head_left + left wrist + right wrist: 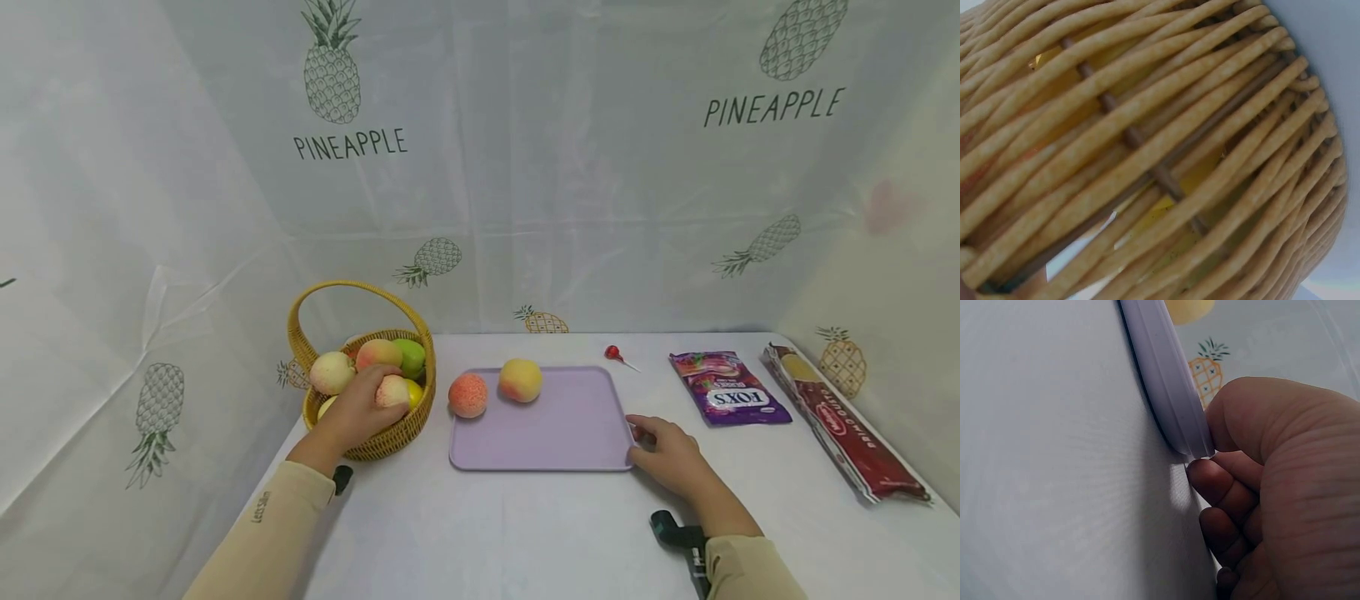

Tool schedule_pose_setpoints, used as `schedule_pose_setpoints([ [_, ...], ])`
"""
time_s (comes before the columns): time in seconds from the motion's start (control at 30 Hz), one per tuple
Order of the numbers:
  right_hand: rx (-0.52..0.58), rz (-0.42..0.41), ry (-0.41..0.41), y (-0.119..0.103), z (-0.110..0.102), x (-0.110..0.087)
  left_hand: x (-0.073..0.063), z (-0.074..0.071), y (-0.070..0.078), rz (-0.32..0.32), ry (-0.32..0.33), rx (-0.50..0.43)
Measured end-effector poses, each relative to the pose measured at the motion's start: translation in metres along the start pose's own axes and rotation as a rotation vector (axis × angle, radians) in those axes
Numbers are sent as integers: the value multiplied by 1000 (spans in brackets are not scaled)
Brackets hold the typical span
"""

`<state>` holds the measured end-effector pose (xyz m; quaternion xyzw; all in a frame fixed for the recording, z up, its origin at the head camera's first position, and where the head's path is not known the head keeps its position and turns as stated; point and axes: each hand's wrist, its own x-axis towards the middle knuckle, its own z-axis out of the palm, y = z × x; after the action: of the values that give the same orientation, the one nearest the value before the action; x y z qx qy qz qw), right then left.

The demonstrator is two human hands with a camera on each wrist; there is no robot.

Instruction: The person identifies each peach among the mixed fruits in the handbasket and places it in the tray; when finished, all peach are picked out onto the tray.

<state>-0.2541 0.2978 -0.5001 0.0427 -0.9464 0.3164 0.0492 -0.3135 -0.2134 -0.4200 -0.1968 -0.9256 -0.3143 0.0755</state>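
Observation:
In the head view, my left hand (366,402) reaches into the wicker basket (397,437) at the left, its fingers and thumb round a pale pink-speckled peach (392,392). The left wrist view shows only the basket's woven side (1147,125), with yellow fruit behind the gaps. With thumb and fingertips, my right hand (670,457) holds the right edge of the lilac tray (555,433); the right wrist view has the thumb at the tray's rim (1175,394) and curled fingers (1213,481) just below. An orange-red peach (468,395) and a yellow-pink peach (521,380) sit on the tray's left part.
More fruit fills the basket, including a cream peach (332,372), a pink-yellow peach (378,354) and a green fruit (409,357). Right of the tray lie a red lollipop (613,352), a purple FOX'S candy bag (727,390) and a long red snack packet (847,425). A pineapple-print curtain (525,192) hangs behind.

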Motion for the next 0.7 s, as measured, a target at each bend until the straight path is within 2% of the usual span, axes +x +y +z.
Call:
schedule_pose_setpoints([
  [0.3,0,4,-2,1,0,0,-2,-1,3,23,19,-8],
  [0.7,8,-5,7,3,1,0,-7,-7,21,35,40,-33],
])
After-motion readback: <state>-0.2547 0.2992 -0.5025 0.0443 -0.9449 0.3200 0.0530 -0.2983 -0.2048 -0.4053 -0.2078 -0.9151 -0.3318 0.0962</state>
